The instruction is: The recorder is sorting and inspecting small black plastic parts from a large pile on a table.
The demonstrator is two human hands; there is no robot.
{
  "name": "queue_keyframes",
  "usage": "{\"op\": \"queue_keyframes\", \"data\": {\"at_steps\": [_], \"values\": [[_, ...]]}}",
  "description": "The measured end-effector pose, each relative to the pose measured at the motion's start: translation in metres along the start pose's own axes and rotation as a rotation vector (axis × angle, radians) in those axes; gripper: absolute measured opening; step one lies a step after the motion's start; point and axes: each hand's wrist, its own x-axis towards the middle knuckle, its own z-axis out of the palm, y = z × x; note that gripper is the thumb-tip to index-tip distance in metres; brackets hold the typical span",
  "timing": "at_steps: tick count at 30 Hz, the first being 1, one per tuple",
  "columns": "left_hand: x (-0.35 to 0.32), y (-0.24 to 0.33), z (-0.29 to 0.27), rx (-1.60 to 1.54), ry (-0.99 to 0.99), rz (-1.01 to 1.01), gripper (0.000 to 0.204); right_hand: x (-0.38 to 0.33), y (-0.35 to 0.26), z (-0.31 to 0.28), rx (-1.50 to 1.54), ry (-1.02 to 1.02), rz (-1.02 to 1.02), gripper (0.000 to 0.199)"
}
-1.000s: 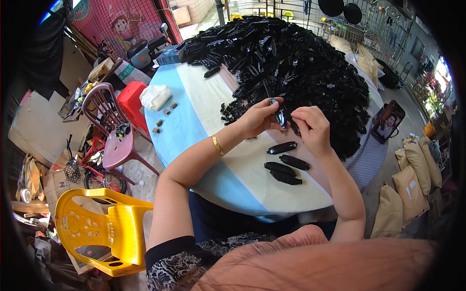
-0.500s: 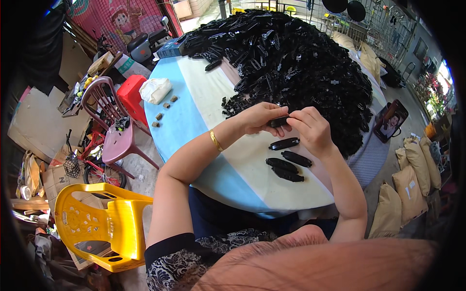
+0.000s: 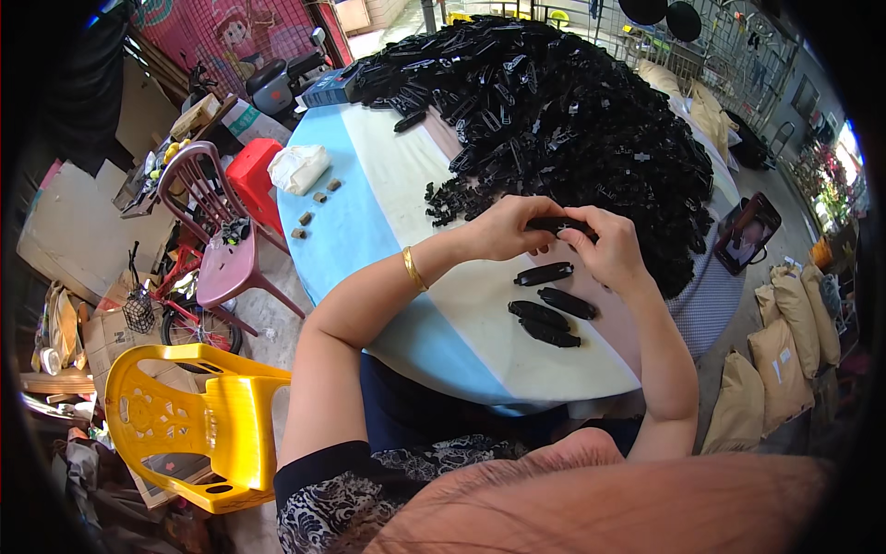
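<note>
A long, flat black plastic piece (image 3: 556, 224) is held over the round table (image 3: 388, 231), just in front of the big heap of black plastic parts (image 3: 572, 120). The left hand (image 3: 506, 227) pinches its left end with closed fingers, and the right hand (image 3: 604, 247) is clamped on its right end. How the piece is shaped in detail is hard to tell, because the fingers cover much of it. On the pale tablecloth below the hands lie four finished black pieces (image 3: 549, 303), oval and glossy, close together. A gold bangle (image 3: 412, 269) circles the left wrist. Farther left on the table are four small brown blocks (image 3: 314, 208) and a white crumpled bag (image 3: 297, 167).
</note>
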Motion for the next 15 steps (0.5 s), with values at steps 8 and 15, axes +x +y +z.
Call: {"op": "queue_keyframes", "data": {"at_steps": [8,15], "values": [[-0.001,0.004,-0.004,0.218,-0.299,0.075,0.032,0.007,0.026,-0.012,0.643,-0.151,0.44,0.024],[0.02,-0.003,-0.03,0.219,-0.011,-0.02,0.022,-0.007,0.019,0.008,-0.464,-0.218,0.1,0.018]]}}
